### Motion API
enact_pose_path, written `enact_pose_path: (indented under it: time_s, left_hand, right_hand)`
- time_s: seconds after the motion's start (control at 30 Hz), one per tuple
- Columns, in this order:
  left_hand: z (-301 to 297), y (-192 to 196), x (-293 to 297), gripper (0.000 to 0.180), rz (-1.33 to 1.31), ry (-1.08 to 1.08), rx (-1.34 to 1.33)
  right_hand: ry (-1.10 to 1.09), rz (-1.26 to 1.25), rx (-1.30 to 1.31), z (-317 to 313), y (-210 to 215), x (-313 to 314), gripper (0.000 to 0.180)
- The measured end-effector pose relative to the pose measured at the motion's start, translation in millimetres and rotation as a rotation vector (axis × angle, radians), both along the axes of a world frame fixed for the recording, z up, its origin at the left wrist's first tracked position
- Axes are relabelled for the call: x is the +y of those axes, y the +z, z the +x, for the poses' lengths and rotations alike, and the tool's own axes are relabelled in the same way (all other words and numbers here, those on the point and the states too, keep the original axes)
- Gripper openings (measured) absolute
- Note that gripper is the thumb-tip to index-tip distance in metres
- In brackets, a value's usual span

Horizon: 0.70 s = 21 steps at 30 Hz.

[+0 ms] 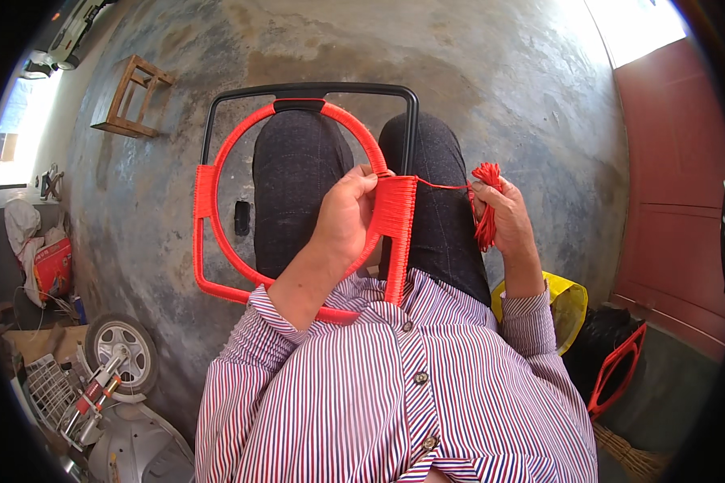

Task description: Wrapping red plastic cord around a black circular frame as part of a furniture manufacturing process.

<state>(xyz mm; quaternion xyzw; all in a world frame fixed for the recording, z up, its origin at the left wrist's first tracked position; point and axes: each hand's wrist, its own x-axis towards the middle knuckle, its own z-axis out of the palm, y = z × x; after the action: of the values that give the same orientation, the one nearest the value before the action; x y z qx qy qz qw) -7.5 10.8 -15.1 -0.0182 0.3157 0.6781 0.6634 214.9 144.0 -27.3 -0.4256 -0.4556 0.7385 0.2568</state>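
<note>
Across my lap lies a black metal frame (314, 87), a rounded square with a ring (232, 153) inside it. Red cord covers most of the ring and the frame's lower part, while the frame's top stays bare black. My left hand (348, 211) pinches the ring's right side, at the upper end of a wide band of red wrapping (395, 208) that joins ring and frame. From there a single strand runs to the right. My right hand (503, 216) is closed around a bundle of red cord (487, 181), held apart from the frame beyond my right knee.
A small wooden stool (133, 97) lies tipped at the far left on the concrete floor. A scooter (121, 386) stands at the lower left, below some bags (44, 253). At the right are a yellow bag (568, 310), another red-wrapped frame (620, 370) and a red door (673, 193).
</note>
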Motion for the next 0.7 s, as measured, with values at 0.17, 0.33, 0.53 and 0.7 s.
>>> enact_pose_path:
  time_s: [0.17, 0.33, 0.53, 0.7]
  left_hand:
    - [1.1, -0.3, -0.4, 0.018, 0.029, 0.005, 0.013]
    - [2.4, -1.0, -0.5, 0.016, 0.043, 0.031, 0.009]
    - [2.0, 3.4, -1.8, 0.015, 0.025, 0.009, 0.041]
    - [1.9, -2.2, -2.1, 0.015, 0.036, 0.021, 0.047]
  right_hand:
    - [-0.014, 0.013, -0.006, -2.7, 0.4, -1.7, 0.006]
    - [0.004, 0.013, 0.008, -3.2, -0.1, -0.9, 0.007]
    - [-0.020, 0.019, 0.015, 0.3, -6.0, 1.8, 0.006]
    - [-0.041, 0.000, 0.014, 4.1, -7.8, 2.2, 0.006]
